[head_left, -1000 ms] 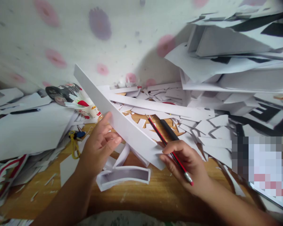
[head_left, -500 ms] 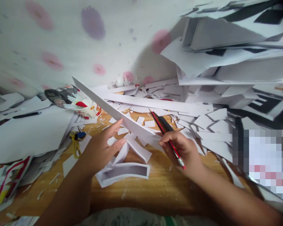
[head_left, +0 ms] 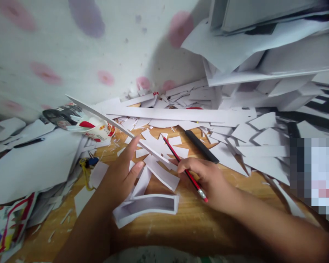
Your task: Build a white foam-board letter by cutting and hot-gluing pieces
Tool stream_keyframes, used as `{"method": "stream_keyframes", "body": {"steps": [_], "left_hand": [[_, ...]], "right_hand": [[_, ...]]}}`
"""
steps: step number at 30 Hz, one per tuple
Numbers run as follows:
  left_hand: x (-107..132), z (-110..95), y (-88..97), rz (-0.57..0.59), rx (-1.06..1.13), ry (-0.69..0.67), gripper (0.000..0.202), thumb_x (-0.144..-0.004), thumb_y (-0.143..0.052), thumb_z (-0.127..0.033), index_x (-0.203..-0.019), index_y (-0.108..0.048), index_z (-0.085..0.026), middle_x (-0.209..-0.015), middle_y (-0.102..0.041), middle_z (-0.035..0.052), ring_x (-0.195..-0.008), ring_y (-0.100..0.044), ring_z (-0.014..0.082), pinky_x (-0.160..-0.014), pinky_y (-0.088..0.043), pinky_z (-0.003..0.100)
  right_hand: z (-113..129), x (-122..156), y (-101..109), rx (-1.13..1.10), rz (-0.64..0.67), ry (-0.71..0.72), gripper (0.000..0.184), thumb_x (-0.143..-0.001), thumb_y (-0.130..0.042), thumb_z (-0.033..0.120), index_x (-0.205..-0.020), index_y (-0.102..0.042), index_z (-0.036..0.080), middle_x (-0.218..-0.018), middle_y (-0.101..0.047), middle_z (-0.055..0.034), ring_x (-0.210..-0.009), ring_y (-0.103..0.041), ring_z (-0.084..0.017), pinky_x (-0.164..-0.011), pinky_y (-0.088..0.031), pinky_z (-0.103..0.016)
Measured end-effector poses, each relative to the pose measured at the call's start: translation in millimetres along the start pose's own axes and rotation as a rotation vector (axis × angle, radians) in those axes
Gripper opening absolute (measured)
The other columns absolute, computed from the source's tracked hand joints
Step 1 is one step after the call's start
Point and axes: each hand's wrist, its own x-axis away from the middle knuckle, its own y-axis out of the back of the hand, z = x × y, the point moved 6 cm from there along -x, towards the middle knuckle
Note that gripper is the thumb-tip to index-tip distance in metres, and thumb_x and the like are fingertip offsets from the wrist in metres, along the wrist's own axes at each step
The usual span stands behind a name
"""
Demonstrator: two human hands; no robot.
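White strip (head_left: pixel 120 129), tilted, between my hands: right hand (head_left: pixel 205 179) pinching its near end with a pencil (head_left: pixel 174 152); left hand (head_left: pixel 120 175) loosely open, contact unclear. Curved trough (head_left: pixel 150 205), below both: walls already joined. Strip: as yet attached to nothing visible.

In the right hand (head_left: pixel 208 179), the pencil (head_left: pixel 171 148) points to eleven o'clock, the board (head_left: pixel 120 128) to ten, the left hand (head_left: pixel 120 173) just before it. Around the middle of the counter (head_left: pixel 197 233), a frame (head_left: pixel 123 219) sits at six, a bar (head_left: pixel 201 146) at two, a strip (head_left: pixel 167 114) at twelve, a cup (head_left: pixel 98 135) at ten.
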Motion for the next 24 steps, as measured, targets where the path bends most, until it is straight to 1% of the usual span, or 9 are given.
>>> {"method": "stream_keyframes", "body": {"steps": [3, 6, 8, 10, 13, 16, 18, 20, 24], "left_hand": [[1.6, 2.9, 0.9, -0.019, 0.054, 0.052, 0.065, -0.094, -0.047, -0.041, -0.153, -0.019, -0.04, -0.158, -0.033, 0.0024, -0.136, -0.046, 0.0308, -0.111, -0.041, 0.052], [5.1, 2.1, 1.0, 0.014, 0.126, 0.125, 0.069, -0.092, -0.051, -0.042, -0.153, -0.019, -0.039, -0.158, -0.033, 0.0044, -0.131, -0.051, 0.0312, -0.107, -0.046, 0.051], [7.0, -0.8, 1.6, 0.047, 0.172, 0.146, 0.07, -0.092, -0.053, -0.039, -0.152, -0.019, -0.038, -0.158, -0.031, 0.0055, -0.127, -0.055, 0.0296, -0.105, -0.048, 0.048], [7.2, -3.7, 5.0, 0.04, 0.207, 0.145, 0.067, -0.091, -0.054, -0.036, -0.151, -0.024, -0.037, -0.157, -0.034, 0.0067, -0.124, -0.058, 0.0276, -0.104, -0.049, 0.045], [5.6, -3.9, 13.3, -0.041, 0.259, 0.147, 0.057, -0.09, -0.055, -0.034, -0.144, -0.036, -0.031, -0.15, -0.043, 0.01, -0.119, -0.061, 0.0258, -0.103, -0.049, 0.044], [3.9, 0.0, 19.3, -0.122, 0.332, 0.165, 0.054, -0.089, -0.056, -0.035, -0.14, -0.04, -0.024, -0.143, -0.051, 0.0142, -0.113, -0.064, 0.0249, -0.101, -0.05, 0.044], [2.7, 2.2, 21.6, -0.155, 0.369, 0.167, 0.054, -0.089, -0.055, -0.035, -0.139, -0.041, -0.022, -0.139, -0.054, 0.0158, -0.11, -0.066, 0.0242, -0.101, -0.05, 0.043], [1.4, 3.0, 21.6, -0.145, 0.365, 0.162, 0.051, -0.09, -0.053, -0.036, -0.137, -0.043, -0.021, -0.138, -0.056, 0.0154, -0.109, -0.066, 0.0235, -0.1, -0.051, 0.041], [-0.9, 3.2, 10.6, 0.031, 0.261, 0.19, 0.039, -0.089, -0.053, -0.035, -0.125, -0.057, -0.021, -0.127, -0.065, 0.0108, -0.109, -0.066, 0.0232, -0.096, -0.053, 0.037]], "right_hand": [[-0.6, -0.6, -4.5, -0.004, 0.041, -0.021, 0.028, -0.07, -0.051, 0.003, -0.093, -0.052, 0.02, -0.089, -0.066, -0.0027, -0.08, -0.062, -0.013, -0.07, -0.046, -0.021], [-5.2, 1.3, -3.4, 0.027, 0.012, -0.066, 0.031, -0.068, -0.05, 0.003, -0.093, -0.05, 0.022, -0.083, -0.063, 0.0003, -0.069, -0.058, -0.012, -0.062, -0.044, -0.02], [-9.1, 3.8, 2.7, 0.066, -0.072, -0.072, 0.031, -0.068, -0.05, 0.004, -0.092, -0.049, 0.023, -0.076, -0.059, 0.0028, -0.061, -0.053, -0.011, -0.055, -0.041, -0.019], [-11.8, 6.9, 12.3, 0.098, -0.189, -0.064, 0.031, -0.071, -0.049, 0.003, -0.093, -0.048, 0.024, -0.071, -0.054, 0.0042, -0.058, -0.049, -0.011, -0.054, -0.04, -0.019], [-11.1, 12.4, 25.8, 0.128, -0.333, -0.04, 0.026, -0.08, -0.05, 0.003, -0.094, -0.05, 0.025, -0.071, -0.053, 0.0034, -0.059, -0.051, -0.011, -0.056, -0.042, -0.019], [-7.4, 19.5, 33.2, 0.139, -0.424, -0.004, 0.024, -0.083, -0.053, 0.006, -0.097, -0.052, 0.026, -0.071, -0.056, 0.0009, -0.066, -0.059, -0.014, -0.059, -0.045, -0.021], [-8.1, 23.0, 32.4, 0.17, -0.427, -0.006, 0.027, -0.081, -0.053, 0.005, -0.099, -0.052, 0.026, -0.071, -0.059, 0.0002, -0.067, -0.062, -0.016, -0.058, -0.046, -0.023], [-10.9, 23.9, 27.9, 0.229, -0.386, -0.028, 0.03, -0.077, -0.052, 0.005, -0.098, -0.052, 0.026, -0.071, -0.061, 0.0002, -0.062, -0.062, -0.016, -0.053, -0.044, -0.023], [-13.9, 21.6, 20.8, 0.282, -0.311, -0.05, 0.029, -0.074, -0.05, 0.004, -0.093, -0.049, 0.025, -0.074, -0.062, 0.0008, -0.062, -0.062, -0.016, -0.05, -0.042, -0.022]]}}
